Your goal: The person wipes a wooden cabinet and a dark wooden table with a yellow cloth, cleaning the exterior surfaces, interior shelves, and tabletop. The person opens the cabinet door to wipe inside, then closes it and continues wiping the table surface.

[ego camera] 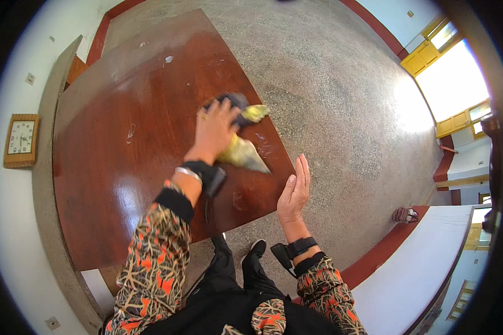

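Observation:
My left hand [213,130] presses down on a crumpled yellow and dark cloth [244,155], which lies on a reddish-brown wooden tabletop [151,104]. Both the hand and the cloth are blurred, and the palm side is hidden. One corner of the cloth points toward the near right of the table. Beside the table's near right corner, my right hand [295,190] is raised with nothing in it; the thumb stands a little apart from the fingers. Whether its edge touches the table is hard to tell.
Pale scuffs and a white spot [169,59] mark the tabletop. A grey ledge [50,184] runs along the left wall, below a wooden clock [22,140]. Speckled floor [339,125] lies to the right. A bag [404,215] sits by the low white wall [410,251].

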The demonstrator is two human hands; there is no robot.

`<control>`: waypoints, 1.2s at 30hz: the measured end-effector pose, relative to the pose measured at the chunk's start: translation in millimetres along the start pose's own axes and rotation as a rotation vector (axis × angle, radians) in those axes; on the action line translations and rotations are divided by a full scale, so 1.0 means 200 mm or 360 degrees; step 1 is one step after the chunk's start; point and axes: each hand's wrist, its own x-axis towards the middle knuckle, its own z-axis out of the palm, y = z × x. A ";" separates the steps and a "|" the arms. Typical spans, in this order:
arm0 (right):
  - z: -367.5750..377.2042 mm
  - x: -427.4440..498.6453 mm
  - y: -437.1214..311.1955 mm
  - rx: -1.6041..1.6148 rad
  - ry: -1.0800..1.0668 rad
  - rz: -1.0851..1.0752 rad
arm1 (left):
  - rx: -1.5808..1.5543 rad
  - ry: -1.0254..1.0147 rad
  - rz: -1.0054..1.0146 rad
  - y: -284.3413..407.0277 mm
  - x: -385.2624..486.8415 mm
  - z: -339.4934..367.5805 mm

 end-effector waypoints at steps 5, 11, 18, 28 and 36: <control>0.01 0.00 -0.01 0.0415 0.0085 0.0124 | -0.0318 -0.0247 0.0497 0.50 -0.55 -0.14; 0.02 -0.01 -0.02 0.0983 0.0052 0.0390 | -0.0221 -0.0577 0.0667 0.52 -0.92 -0.29; -0.01 -0.09 0.03 0.1061 0.0048 0.0539 | -0.0542 -0.0197 0.0526 0.35 -0.26 0.09; -0.14 -0.32 0.28 0.0410 0.0338 0.0692 | -0.0123 -0.0123 0.0044 -0.04 0.58 0.53; -0.17 -0.36 0.28 0.0394 0.0258 0.0642 | -0.0295 -0.0121 0.0520 0.40 -0.18 0.28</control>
